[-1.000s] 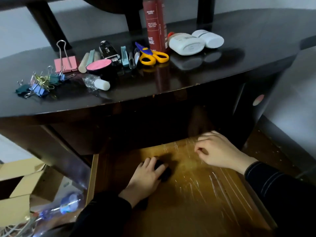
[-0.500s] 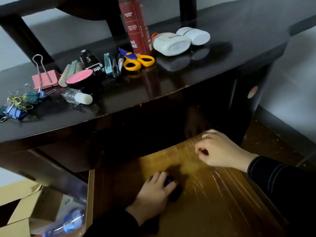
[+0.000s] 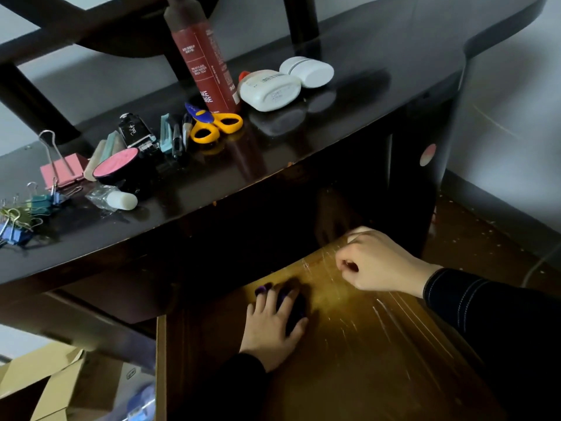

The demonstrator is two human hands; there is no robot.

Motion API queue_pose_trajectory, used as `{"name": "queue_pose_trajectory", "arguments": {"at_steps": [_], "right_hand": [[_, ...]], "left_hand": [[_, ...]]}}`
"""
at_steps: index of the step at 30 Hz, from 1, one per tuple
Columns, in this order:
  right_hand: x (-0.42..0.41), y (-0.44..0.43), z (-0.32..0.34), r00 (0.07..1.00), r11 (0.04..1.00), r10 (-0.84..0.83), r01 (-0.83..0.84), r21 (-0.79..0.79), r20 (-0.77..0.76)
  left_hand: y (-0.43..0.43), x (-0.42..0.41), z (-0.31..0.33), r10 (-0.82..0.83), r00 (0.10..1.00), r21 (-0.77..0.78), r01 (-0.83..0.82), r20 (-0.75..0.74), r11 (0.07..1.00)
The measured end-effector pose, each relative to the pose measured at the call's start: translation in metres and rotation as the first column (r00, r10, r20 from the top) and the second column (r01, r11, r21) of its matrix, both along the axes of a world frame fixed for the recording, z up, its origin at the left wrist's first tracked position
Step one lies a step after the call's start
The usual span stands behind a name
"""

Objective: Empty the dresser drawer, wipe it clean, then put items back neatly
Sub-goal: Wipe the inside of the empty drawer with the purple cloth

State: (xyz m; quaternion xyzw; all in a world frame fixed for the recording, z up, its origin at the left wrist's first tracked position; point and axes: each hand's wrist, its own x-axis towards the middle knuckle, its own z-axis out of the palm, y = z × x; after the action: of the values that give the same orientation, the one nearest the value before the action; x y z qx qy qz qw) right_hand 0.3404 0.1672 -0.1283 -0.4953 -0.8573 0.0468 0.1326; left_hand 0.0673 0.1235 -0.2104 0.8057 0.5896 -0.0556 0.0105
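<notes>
- Two hands at work inside the open drawer, emptied already; contents parked on the dresser top: yellow scissors, red bottle, white bottles, binder clips, pink compact.
- Left hand pressed flat on a dark cloth, fingers spread over it, pinning rather than pinching.
- Right hand curled loosely near the back right corner, knuckles on the glossy liner film; cannot tell whether anything lies inside that fist.
- Judged step: wiping the drawer floor, with the shadowed rear strip probably not yet covered.
- To do it well: keep the palm flat and the pressure even, overlap strokes from back to front, drag dust toward the open edge.
- Best to steady the film with the right hand, so as not to wrinkle it or lift it under the cloth.
- Worth working the cloth into corners and along the side wall, where grit tends to collect.
</notes>
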Motion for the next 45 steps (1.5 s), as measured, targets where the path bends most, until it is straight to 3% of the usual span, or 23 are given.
{"name": "queue_pose_trajectory", "arguments": {"at_steps": [3,6,11,16,19,21,26,30,37,42,45], "right_hand": [[0.0,-0.001,0.0,1.0,1.0,0.012,-0.012,0.005,-0.004],[0.0,0.002,-0.005,1.0,1.0,0.011,-0.012,0.024,0.008],[-0.001,0.005,-0.007,1.0,1.0,0.001,-0.001,-0.003,0.013],[-0.003,0.003,-0.006,1.0,1.0,-0.01,0.01,0.002,0.03],[-0.004,0.002,-0.004,0.998,1.0,0.002,-0.002,0.001,0.061],[-0.004,0.002,-0.002,0.999,1.0,0.001,-0.001,0.003,0.051],[-0.004,0.001,-0.003,0.996,1.0,0.017,-0.019,0.021,0.083],[-0.004,0.003,-0.005,0.994,0.999,0.026,-0.03,0.034,0.106],[-0.004,0.004,-0.005,0.994,1.0,-0.003,-0.001,0.03,0.108],[-0.005,0.002,-0.001,0.992,1.0,0.0,-0.001,0.012,0.123],[-0.005,0.001,-0.002,0.993,1.0,0.006,-0.008,0.02,0.12]], "left_hand": [[-0.007,-0.001,0.004,-0.035,0.999,0.031,0.034,0.012,0.999],[0.002,-0.006,0.016,0.076,0.996,0.111,-0.08,0.034,0.991],[0.043,-0.005,0.021,0.044,0.997,0.044,-0.047,0.066,0.998],[0.081,0.013,0.024,0.221,0.97,-0.025,-0.219,0.107,0.975],[0.074,0.026,0.023,0.218,0.957,0.092,-0.239,0.19,0.967],[0.061,0.027,0.026,0.13,0.966,0.126,-0.161,0.225,0.979],[0.007,0.013,0.014,0.016,1.0,0.064,-0.015,-0.008,0.998],[-0.01,0.005,0.006,-0.063,0.998,0.058,0.062,0.016,0.996],[0.064,0.018,0.01,0.075,0.984,0.152,-0.1,0.163,0.983],[0.076,0.033,0.006,0.13,0.988,0.187,-0.143,0.083,0.972],[0.059,0.03,0.013,0.089,0.994,0.1,-0.096,0.069,0.99]]}}
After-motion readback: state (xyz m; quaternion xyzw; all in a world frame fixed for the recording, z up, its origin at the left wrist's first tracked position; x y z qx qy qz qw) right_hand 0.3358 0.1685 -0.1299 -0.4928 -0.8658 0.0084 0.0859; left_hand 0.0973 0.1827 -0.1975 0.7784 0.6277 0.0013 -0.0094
